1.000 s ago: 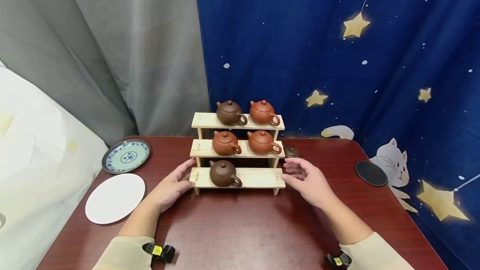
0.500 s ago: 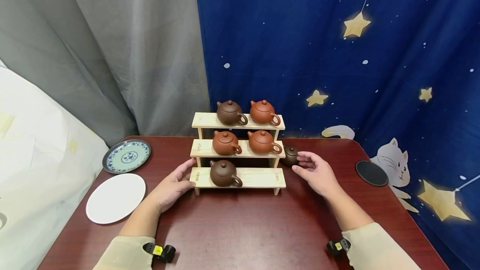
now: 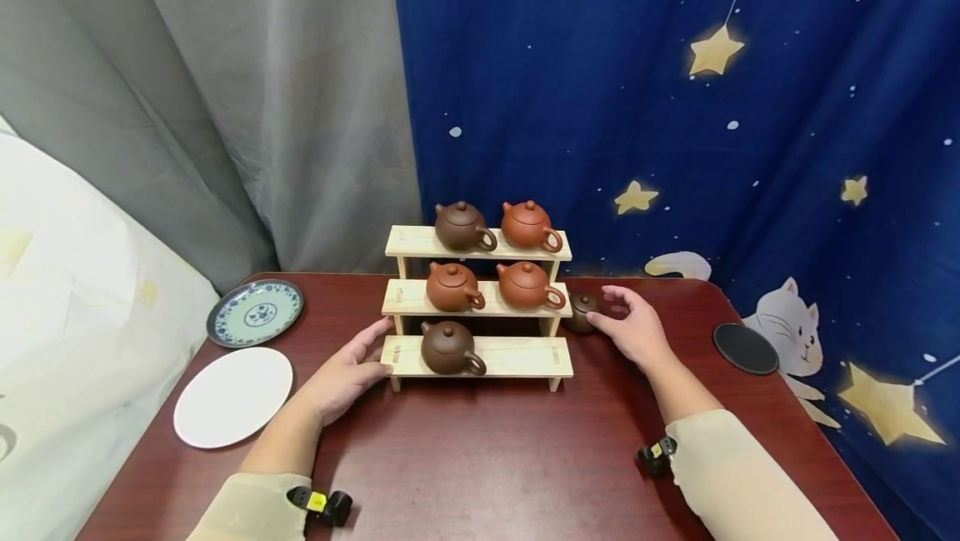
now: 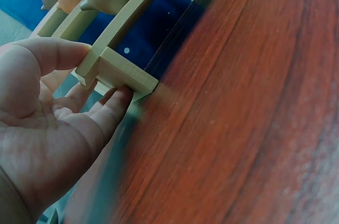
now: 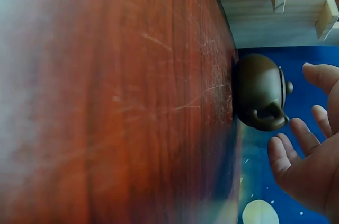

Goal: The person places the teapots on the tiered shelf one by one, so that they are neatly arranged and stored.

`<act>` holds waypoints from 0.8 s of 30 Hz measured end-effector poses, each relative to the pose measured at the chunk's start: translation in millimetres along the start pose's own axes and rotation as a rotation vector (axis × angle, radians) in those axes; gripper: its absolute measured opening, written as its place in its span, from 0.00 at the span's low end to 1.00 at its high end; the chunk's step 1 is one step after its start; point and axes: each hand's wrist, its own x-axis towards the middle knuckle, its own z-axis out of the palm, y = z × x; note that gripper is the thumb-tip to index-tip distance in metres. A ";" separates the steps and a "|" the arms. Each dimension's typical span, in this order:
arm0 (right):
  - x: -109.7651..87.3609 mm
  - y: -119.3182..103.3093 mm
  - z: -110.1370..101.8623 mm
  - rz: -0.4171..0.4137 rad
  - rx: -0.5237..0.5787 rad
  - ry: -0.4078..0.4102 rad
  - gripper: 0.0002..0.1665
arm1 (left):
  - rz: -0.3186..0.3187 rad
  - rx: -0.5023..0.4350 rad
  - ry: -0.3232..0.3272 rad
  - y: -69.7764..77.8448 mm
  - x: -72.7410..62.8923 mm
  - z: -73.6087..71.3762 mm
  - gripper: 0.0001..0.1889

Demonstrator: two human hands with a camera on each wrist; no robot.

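A three-tier wooden display stand [image 3: 517, 355] bears several small clay teapots. Dark brown ones sit on the top tier [image 3: 459, 227] and the bottom tier [image 3: 447, 348]; reddish-brown ones fill the other places. My left hand [image 3: 347, 374] grips the left end of the bottom board, thumb on its edge and fingers at the leg [image 4: 124, 73] below. To the right of the stand, another dark brown teapot [image 5: 259, 89] stands on the table, its handle toward my right hand [image 3: 633, 328]. That hand's fingers are spread around the teapot, apart from it in the right wrist view.
On the table's left lie a blue-patterned plate [image 3: 255, 313] and a white oval plate [image 3: 233, 398]. A black round coaster [image 3: 746, 348] rests near the right edge of the reddish table [image 3: 480, 449]. Grey and blue curtains [image 3: 555, 107] hang behind.
My right hand has left the stand's right end and moved right and back to the dark brown teapot there, its fingers spreading. The left hand has stayed at the stand.
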 end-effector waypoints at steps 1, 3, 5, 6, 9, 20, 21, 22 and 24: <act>2.0 1.0 0.8 0.001 -0.004 -0.005 0.41 | 0.000 0.000 -0.001 0.3 -0.1 0.1 0.45; 6.0 2.7 2.8 0.002 -0.011 -0.019 0.42 | -0.004 0.002 0.004 0.7 -0.1 0.6 0.45; 9.9 4.6 5.5 0.011 -0.019 -0.045 0.44 | -0.012 0.005 0.011 0.8 0.2 0.9 0.45; 11.7 5.5 7.1 0.019 -0.017 -0.062 0.45 | -0.014 0.003 0.013 0.8 0.2 1.2 0.45; 16.5 8.7 12.7 0.046 -0.008 -0.113 0.48 | -0.015 -0.001 0.011 0.3 0.1 1.3 0.45; 22.7 6.6 24.0 0.055 -0.011 -0.161 0.53 | 0.008 -0.016 0.000 -0.9 0.3 -0.1 0.45; 22.6 6.3 24.4 0.055 -0.013 -0.162 0.52 | 0.008 -0.015 0.000 -1.0 0.2 -0.2 0.45; 22.4 6.0 24.7 0.055 -0.017 -0.161 0.52 | 0.008 -0.013 0.000 -1.1 0.2 -0.3 0.45; 21.9 5.5 25.1 0.055 -0.021 -0.160 0.52 | 0.009 -0.010 -0.001 -1.2 0.1 -0.6 0.45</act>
